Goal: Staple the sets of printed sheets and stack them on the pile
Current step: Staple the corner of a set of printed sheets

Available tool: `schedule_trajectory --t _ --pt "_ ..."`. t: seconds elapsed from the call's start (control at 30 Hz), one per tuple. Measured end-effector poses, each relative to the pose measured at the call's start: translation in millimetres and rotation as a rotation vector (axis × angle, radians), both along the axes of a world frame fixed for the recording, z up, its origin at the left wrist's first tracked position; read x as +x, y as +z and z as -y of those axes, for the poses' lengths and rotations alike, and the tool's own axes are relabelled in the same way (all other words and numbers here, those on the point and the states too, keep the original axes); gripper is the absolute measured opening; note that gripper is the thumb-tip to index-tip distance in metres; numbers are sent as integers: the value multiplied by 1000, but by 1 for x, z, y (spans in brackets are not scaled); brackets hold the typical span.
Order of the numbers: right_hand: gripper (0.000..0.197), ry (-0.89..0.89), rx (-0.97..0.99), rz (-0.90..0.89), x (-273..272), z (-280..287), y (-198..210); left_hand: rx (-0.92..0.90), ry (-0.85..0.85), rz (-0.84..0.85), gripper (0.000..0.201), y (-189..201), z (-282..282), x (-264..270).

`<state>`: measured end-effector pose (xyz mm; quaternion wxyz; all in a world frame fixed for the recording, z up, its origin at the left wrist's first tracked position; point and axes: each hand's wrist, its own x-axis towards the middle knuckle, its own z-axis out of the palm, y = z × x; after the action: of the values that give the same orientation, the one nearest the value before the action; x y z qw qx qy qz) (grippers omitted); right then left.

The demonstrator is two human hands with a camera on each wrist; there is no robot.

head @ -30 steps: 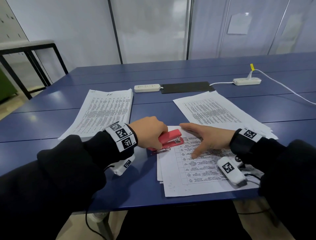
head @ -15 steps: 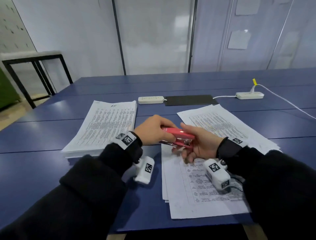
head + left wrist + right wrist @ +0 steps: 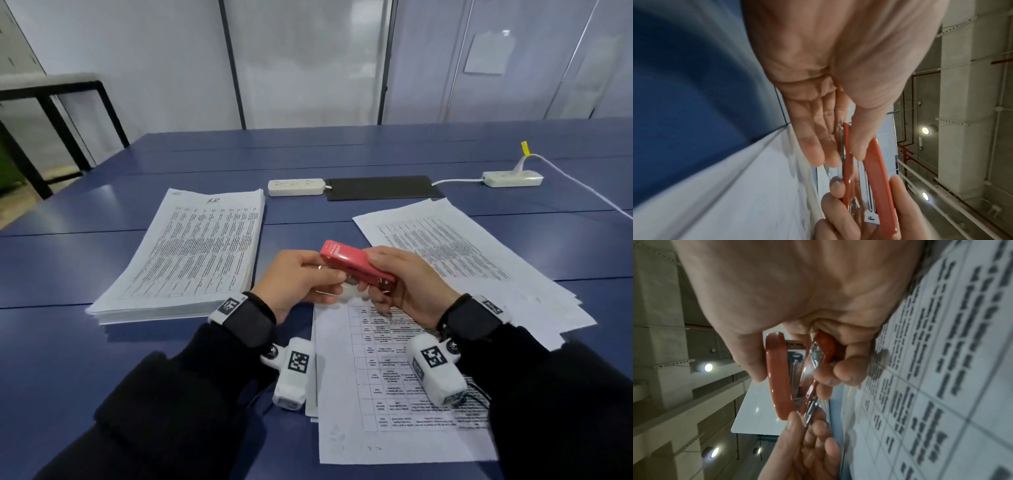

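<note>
Both hands hold the red stapler (image 3: 358, 265) above the surface: left hand (image 3: 301, 284) pinching its rear, right hand (image 3: 407, 287) gripping its front, lifted higher than before

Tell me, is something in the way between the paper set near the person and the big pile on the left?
Nothing visible blocks it. Bare blue table lies between the printed sheet set and the thick paper pile. Both hands, left hand and right hand, hold the red metal stapler above the sheets.

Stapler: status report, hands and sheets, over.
Both hands on red stapler, lifted off table: left hand pinches one end, right hand grips the other. Printed set flat beneath. Nothing obstructing.
</note>
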<state>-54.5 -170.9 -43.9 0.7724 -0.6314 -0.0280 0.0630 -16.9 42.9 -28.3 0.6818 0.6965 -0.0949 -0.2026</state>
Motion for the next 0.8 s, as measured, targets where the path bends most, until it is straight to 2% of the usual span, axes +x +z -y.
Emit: schedule_trajectory --t 0.1,0.23,0.3,0.43,0.8 --pt "43 24 -33 23 -3 -1 2 17 27 -27 29 -2 1 1" --pt "35 28 -71 57 -6 -4 2 60 5 -35 20 -2 1 3" --pt "33 11 -64 70 -6 -4 2 82 -11 -56 15 0 -1 6" --pt "34 -28 -29 77 -4 -2 2 111 2 -39 18 5 -2 14" --pt "37 -21 -17 77 -5 -3 2 5 7 -67 12 -1 1 6"
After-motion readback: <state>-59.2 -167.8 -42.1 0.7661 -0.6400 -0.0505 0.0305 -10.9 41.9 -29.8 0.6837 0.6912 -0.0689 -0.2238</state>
